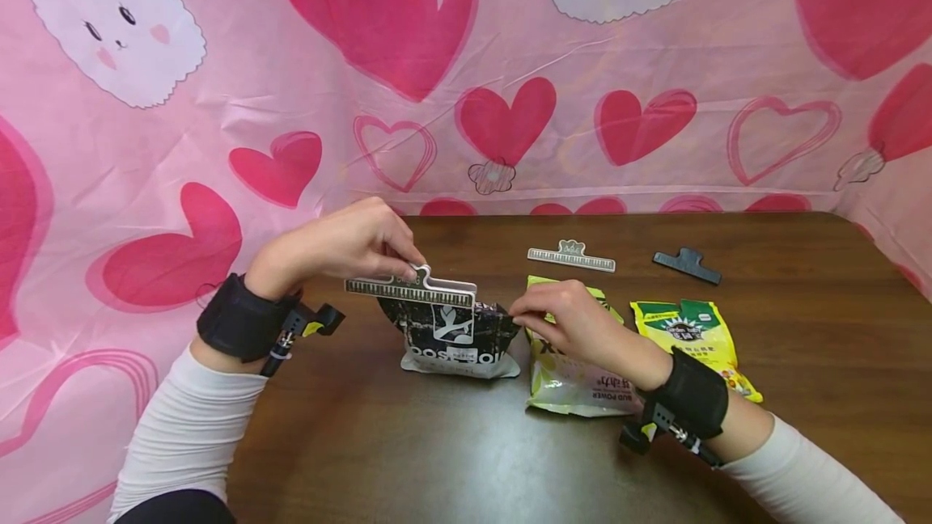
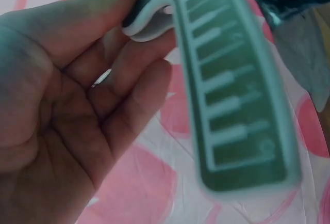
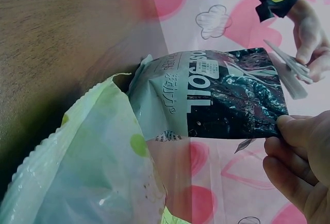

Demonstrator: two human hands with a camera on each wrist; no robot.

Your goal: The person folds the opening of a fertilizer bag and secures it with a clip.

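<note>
My left hand (image 1: 349,241) pinches the handle of a long bag clip (image 1: 437,296) printed with piano keys. In the right wrist view its two plates stand parted at the top edge of a black and white soil bag (image 3: 216,100). The bag stands upright on the table, and the clip overlaps its upper left part in the head view. Thumb and fingers of my right hand (image 1: 582,326) pinch the bag's top right corner. The left wrist view shows the clip's plate (image 2: 232,95) close up, with the thumb and fingers at its handle.
Right of the soil bag lie a green and pink bag (image 1: 582,390), partly behind my right hand, and a yellow bag (image 1: 688,338). Farther back on the brown table (image 1: 349,459) are a white keyboard-patterned clip (image 1: 571,257) and a black clip (image 1: 688,265). A pink heart-print cloth (image 1: 408,152) hangs behind.
</note>
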